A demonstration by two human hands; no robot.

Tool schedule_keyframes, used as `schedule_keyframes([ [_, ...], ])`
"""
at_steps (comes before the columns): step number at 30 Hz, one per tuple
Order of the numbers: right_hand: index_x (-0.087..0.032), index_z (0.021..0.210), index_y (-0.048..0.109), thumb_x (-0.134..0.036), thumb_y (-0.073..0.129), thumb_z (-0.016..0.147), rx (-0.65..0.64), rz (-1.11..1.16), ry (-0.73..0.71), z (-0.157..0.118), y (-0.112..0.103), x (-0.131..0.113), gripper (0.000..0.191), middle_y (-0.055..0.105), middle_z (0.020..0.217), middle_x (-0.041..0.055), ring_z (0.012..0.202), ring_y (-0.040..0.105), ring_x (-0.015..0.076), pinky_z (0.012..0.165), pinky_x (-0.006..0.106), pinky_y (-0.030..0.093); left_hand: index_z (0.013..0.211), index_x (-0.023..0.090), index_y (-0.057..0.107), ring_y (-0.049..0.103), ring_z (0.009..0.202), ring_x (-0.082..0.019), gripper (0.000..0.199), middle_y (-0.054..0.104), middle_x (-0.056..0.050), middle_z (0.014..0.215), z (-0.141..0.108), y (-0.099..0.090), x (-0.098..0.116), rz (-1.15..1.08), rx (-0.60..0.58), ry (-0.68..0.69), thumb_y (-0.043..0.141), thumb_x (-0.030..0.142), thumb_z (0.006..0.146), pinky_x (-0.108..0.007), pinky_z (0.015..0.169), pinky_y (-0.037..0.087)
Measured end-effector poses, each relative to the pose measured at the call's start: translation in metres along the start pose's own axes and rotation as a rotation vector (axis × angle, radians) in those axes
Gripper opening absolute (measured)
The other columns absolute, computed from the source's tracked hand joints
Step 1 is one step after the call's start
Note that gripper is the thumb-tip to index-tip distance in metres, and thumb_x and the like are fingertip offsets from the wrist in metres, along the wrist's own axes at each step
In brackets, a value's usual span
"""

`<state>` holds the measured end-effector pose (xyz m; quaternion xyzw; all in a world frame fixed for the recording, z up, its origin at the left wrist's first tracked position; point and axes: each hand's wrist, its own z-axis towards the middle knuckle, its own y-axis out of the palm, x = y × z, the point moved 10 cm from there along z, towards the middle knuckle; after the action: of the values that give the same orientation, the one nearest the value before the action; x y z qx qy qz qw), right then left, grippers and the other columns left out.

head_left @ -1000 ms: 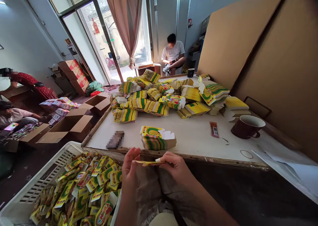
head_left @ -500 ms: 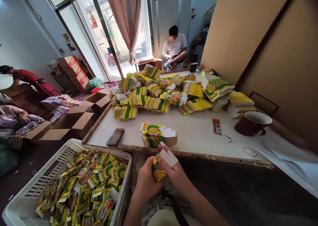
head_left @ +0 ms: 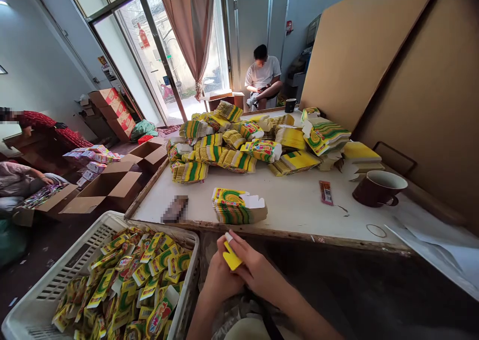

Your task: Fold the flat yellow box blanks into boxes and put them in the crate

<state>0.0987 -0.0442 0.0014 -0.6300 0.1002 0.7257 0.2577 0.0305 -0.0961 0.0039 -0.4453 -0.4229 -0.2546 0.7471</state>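
Observation:
Both hands meet in front of the table's near edge, around a small yellow carton [head_left: 232, 258]. My left hand [head_left: 220, 275] is wrapped round the carton from the left, its fingers partly hidden. From the right, my right hand [head_left: 251, 262] presses on it with closed fingers; a white tip, perhaps a finger covering, shows at one fingertip. Just beyond the hands, a stack of flat yellow-green cartons [head_left: 234, 208] lies on the white table [head_left: 295, 200]. Left of my hands stands a white plastic basket [head_left: 192, 260] holding several yellow cartons [head_left: 125, 290].
Bundles of flat cartons [head_left: 209, 150] cover the table's far part. A dark mug [head_left: 368, 190], a small red packet [head_left: 326, 192] and a blurred object [head_left: 175, 209] lie nearer. Open cardboard boxes [head_left: 84, 204] are on the left. One person [head_left: 264, 73] sits behind; two others are at left.
The white flap that stood up between my hands no longer shows. My right hand has closed in over the carton, and the carton's plain yellow side now faces up.

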Motion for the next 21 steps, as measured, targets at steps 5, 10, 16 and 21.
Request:
schedule_keyframes([
  [5,-0.026,0.128,0.065,-0.013,0.050,0.088,0.072,-0.137,-0.087,0.001,-0.013,-0.004,0.045,0.047,0.150,0.0096,0.133,0.051,0.0262,0.113,0.046,0.040,0.110,0.022,0.056,0.062,0.091,-0.024,0.051,0.063,-0.008,0.103,-0.003,-0.022,-0.007,0.025,0.199,-0.059,0.068,0.009,0.062,-0.035,0.079,0.048],
  [10,-0.028,0.128,0.063,-0.014,0.060,0.084,-0.045,-0.205,-0.089,0.004,-0.008,0.002,0.046,0.040,0.155,0.0089,0.133,0.051,0.0312,0.107,0.047,0.046,0.100,0.023,0.067,0.062,0.089,-0.028,0.044,0.067,-0.006,0.093,-0.002,-0.041,-0.003,0.147,0.177,-0.081,0.077,0.017,0.057,-0.038,0.079,0.047],
  [16,-0.027,0.098,0.074,-0.017,0.063,0.085,-0.124,-0.280,-0.086,0.006,-0.021,-0.012,0.019,0.056,0.139,0.0081,0.118,0.061,0.0282,0.099,0.043,0.049,0.102,0.024,0.072,0.066,0.085,-0.028,0.044,0.071,-0.008,0.094,0.008,-0.037,0.006,0.141,0.036,-0.090,0.080,0.025,0.059,-0.036,0.075,0.049],
  [21,-0.023,0.092,0.072,-0.013,0.071,0.075,-0.030,-0.270,-0.017,0.013,-0.021,-0.008,0.020,0.059,0.133,0.0102,0.120,0.059,0.0302,0.101,0.045,0.046,0.103,0.026,0.072,0.066,0.087,-0.030,0.047,0.071,-0.007,0.095,0.014,-0.032,0.007,0.219,0.046,-0.091,0.077,0.019,0.057,-0.037,0.076,0.049],
])
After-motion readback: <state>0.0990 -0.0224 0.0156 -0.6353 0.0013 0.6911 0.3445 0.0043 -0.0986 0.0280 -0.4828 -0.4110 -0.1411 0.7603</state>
